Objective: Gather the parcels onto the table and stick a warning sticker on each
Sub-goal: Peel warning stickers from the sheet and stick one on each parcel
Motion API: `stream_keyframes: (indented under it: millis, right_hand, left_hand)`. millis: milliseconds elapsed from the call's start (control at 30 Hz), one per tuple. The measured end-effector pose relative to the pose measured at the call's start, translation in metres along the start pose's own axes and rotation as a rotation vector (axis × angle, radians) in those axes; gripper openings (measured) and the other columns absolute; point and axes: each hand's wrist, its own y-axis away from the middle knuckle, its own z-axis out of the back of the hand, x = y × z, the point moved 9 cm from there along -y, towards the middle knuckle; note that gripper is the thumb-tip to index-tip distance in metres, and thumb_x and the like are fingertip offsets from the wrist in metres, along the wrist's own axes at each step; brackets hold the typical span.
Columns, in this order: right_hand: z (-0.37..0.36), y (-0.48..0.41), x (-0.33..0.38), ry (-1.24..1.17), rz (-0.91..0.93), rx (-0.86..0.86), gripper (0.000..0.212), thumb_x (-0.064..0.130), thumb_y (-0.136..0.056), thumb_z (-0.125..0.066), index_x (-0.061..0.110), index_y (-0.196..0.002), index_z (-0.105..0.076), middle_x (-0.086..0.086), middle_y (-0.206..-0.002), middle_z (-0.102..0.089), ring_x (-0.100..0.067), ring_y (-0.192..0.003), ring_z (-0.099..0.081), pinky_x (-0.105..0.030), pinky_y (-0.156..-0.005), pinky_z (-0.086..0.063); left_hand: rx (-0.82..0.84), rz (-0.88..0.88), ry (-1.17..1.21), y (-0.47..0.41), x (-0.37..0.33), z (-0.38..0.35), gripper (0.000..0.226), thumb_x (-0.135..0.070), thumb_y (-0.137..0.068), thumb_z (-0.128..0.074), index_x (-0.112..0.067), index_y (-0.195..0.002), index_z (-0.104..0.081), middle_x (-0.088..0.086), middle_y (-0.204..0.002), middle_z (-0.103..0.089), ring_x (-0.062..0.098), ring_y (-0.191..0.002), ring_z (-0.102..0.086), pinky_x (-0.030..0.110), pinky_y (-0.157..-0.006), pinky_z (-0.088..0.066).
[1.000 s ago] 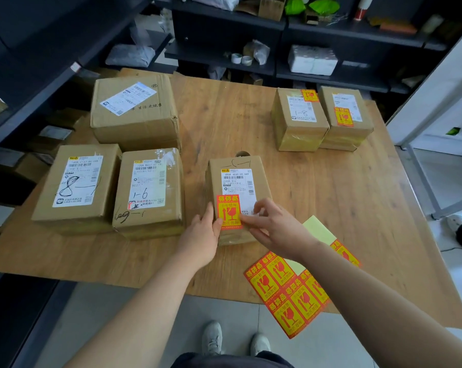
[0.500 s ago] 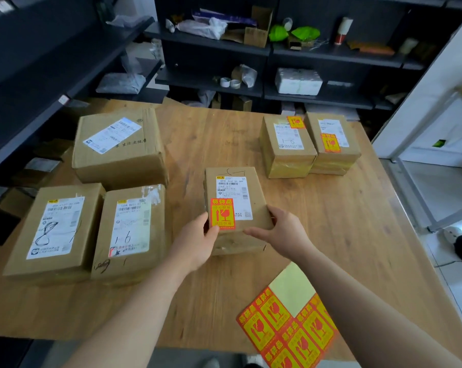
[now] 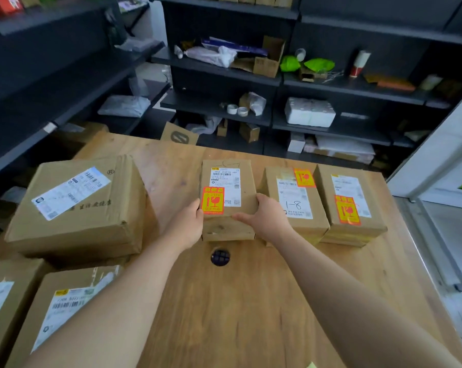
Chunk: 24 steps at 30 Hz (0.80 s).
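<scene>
Holding: both hands clamp the small parcel (image 3: 228, 181) by its sides. From where I stand I can't tell whether it sits on the bench (image 3: 238, 309) or hangs just clear.
Where: middle of the bench toward its far edge, just beyond the cable hole (image 3: 220, 257).
Left hand (image 3: 187, 224): thumb on the top face, touching the edge of the warning sticker (image 3: 213, 200). The other fingers curl round the left side, out of sight.
Right hand (image 3: 264, 219): thumb along the near top edge, with the fingers wrapped round the right side.
Neighbours: the 1-8 parcel (image 3: 293, 208) is just beside the small one, and the end parcel (image 3: 349, 205) touches it, close to the bench's right edge. Both carry stickers.
Risk, fingers: I'd say the right fingers could get nipped against the 1-8 parcel if the small one goes over any further.
Risk, sticker: a dragging left thumb might lift or crease the sticker's edge.
Risk, shove: a hard push could nudge that pair toward the right edge.
Risk, omission: the large parcel (image 3: 75, 205) by the left edge and the near-left parcel (image 3: 65, 312) show no sticker I can see, so they could get overlooked.
</scene>
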Motion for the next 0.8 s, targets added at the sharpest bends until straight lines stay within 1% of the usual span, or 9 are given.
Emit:
stream_keyframes:
  millis: [133, 200, 300, 400, 433, 533, 633, 733, 800]
  right_hand:
    - [-0.015, -0.021, -0.011, 0.084, -0.026, 0.022, 0.054, 0.048, -0.075, -0.075, 0.012, -0.109, -0.054, 0.000, -0.097, -0.062, -0.016, -0.080, -0.058, -0.030, -0.064, -0.052]
    - [-0.021, -0.025, -0.013, 0.093, -0.027, 0.028, 0.057, 0.047, -0.076, -0.075, 0.009, -0.113, -0.052, -0.004, -0.105, -0.061, -0.019, -0.086, -0.060, -0.033, -0.071, -0.055]
    - [-0.019, -0.023, -0.009, 0.156, 0.000, 0.014, 0.060, 0.048, -0.078, -0.072, 0.009, -0.118, -0.050, -0.006, -0.111, -0.059, -0.021, -0.094, -0.059, -0.033, -0.077, -0.054]
    - [-0.009, -0.013, 0.011, 0.337, 0.127, -0.059, 0.055, 0.045, -0.084, -0.066, 0.011, -0.123, -0.050, -0.005, -0.117, -0.056, -0.023, -0.104, -0.055, -0.034, -0.084, -0.051]
    - [-0.006, -0.008, 0.019, 0.368, 0.166, -0.084, 0.052, 0.043, -0.085, -0.064, 0.011, -0.124, -0.050, -0.005, -0.120, -0.057, -0.023, -0.108, -0.054, -0.034, -0.087, -0.050]
    - [0.001, 0.017, 0.041, 0.438, 0.254, -0.139, 0.051, 0.045, -0.087, -0.059, 0.014, -0.127, -0.051, -0.003, -0.123, -0.058, -0.022, -0.115, -0.052, -0.033, -0.094, -0.045]
    - [-0.001, 0.050, 0.060, 0.473, 0.296, -0.144, 0.053, 0.047, -0.091, -0.053, 0.013, -0.131, -0.048, -0.003, -0.126, -0.058, -0.022, -0.117, -0.052, -0.032, -0.095, -0.043]
    - [-0.012, 0.090, 0.078, 0.464, 0.345, -0.129, 0.048, 0.045, -0.092, -0.050, 0.014, -0.128, -0.049, -0.002, -0.128, -0.056, -0.022, -0.115, -0.051, -0.031, -0.091, -0.042]
    - [-0.026, 0.118, 0.091, 0.440, 0.383, -0.107, 0.046, 0.044, -0.091, -0.052, 0.013, -0.125, -0.050, -0.003, -0.127, -0.057, -0.024, -0.118, -0.050, -0.032, -0.096, -0.039]
  left_hand:
    - [0.033, 0.024, -0.111, -0.025, 0.012, -0.014, 0.038, -0.024, -0.102, -0.029, -0.020, -0.138, -0.041, 0.006, -0.131, -0.056, 0.024, -0.111, -0.054, 0.034, -0.089, -0.046]
    - [0.030, 0.016, -0.163, -0.030, 0.013, -0.019, 0.040, -0.025, -0.102, -0.030, -0.021, -0.142, -0.037, 0.004, -0.130, -0.057, 0.020, -0.106, -0.055, 0.030, -0.083, -0.045]
    - [-0.003, -0.011, -0.247, -0.027, 0.010, -0.016, 0.036, -0.027, -0.102, -0.031, -0.017, -0.133, -0.043, 0.006, -0.121, -0.060, 0.023, -0.104, -0.056, 0.033, -0.083, -0.047]
    - [-0.091, -0.074, -0.460, -0.014, -0.005, 0.001, 0.025, -0.027, -0.100, -0.031, -0.013, -0.108, -0.050, 0.009, -0.110, -0.059, 0.027, -0.096, -0.054, 0.038, -0.079, -0.046]
    - [-0.115, -0.099, -0.517, -0.008, -0.012, 0.006, 0.024, -0.027, -0.099, -0.032, -0.013, -0.104, -0.050, 0.009, -0.108, -0.059, 0.028, -0.095, -0.054, 0.037, -0.078, -0.045]
    - [-0.168, -0.171, -0.624, 0.021, -0.028, 0.021, 0.023, -0.027, -0.097, -0.036, -0.012, -0.101, -0.053, 0.007, -0.106, -0.060, 0.029, -0.097, -0.054, 0.036, -0.077, -0.040]
    - [-0.206, -0.205, -0.660, 0.063, -0.034, 0.037, 0.022, -0.029, -0.095, -0.038, -0.014, -0.099, -0.054, 0.005, -0.106, -0.061, 0.027, -0.099, -0.053, 0.036, -0.078, -0.039]
    - [-0.237, -0.207, -0.686, 0.114, -0.023, 0.056, 0.021, -0.031, -0.094, -0.040, -0.017, -0.100, -0.053, 0.002, -0.106, -0.060, 0.025, -0.101, -0.052, 0.035, -0.078, -0.037]
    - [-0.232, -0.168, -0.726, 0.148, -0.001, 0.068, 0.023, -0.034, -0.094, -0.039, -0.018, -0.103, -0.053, 0.000, -0.107, -0.059, 0.023, -0.102, -0.051, 0.034, -0.083, -0.037]
